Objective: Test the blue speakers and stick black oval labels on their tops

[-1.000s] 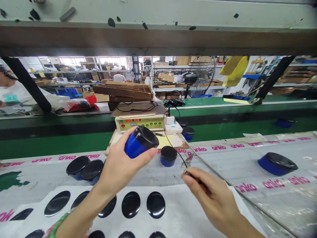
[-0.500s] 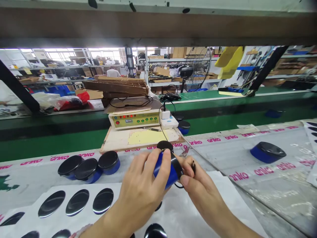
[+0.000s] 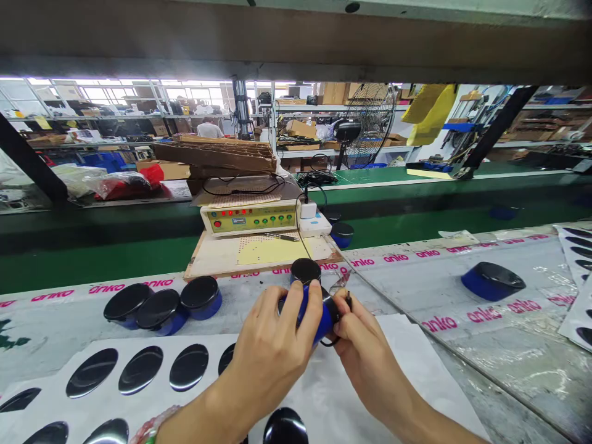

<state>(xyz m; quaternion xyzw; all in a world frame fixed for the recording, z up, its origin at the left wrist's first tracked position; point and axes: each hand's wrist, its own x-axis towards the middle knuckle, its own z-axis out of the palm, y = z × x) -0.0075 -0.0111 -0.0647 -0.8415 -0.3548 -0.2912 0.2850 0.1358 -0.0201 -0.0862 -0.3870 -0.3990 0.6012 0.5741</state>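
Note:
My left hand (image 3: 272, 351) is wrapped round a small blue round speaker with a black top (image 3: 319, 316), held on its side above the bench. My right hand (image 3: 358, 345) pinches a black cable plug (image 3: 348, 300) against the speaker's right end. The thin black cable (image 3: 303, 234) runs back to the yellow tester box (image 3: 250, 218). Another blue speaker (image 3: 305, 270) stands just behind my hands. Under them lies a white sheet with glossy black oval stickers (image 3: 189, 366).
Three blue speakers (image 3: 163, 303) stand in a row at the left; one (image 3: 493, 280) sits at the right on plastic wrap. A green conveyor belt (image 3: 92, 262) runs behind the bench. More sticker sheets (image 3: 578, 246) lie at the far right. A fan (image 3: 367, 126) and shelves stand beyond.
My left hand brought the speaker down from in front of the tester to the bench, and my right hand carried the plug up to its end. The view shifted slightly.

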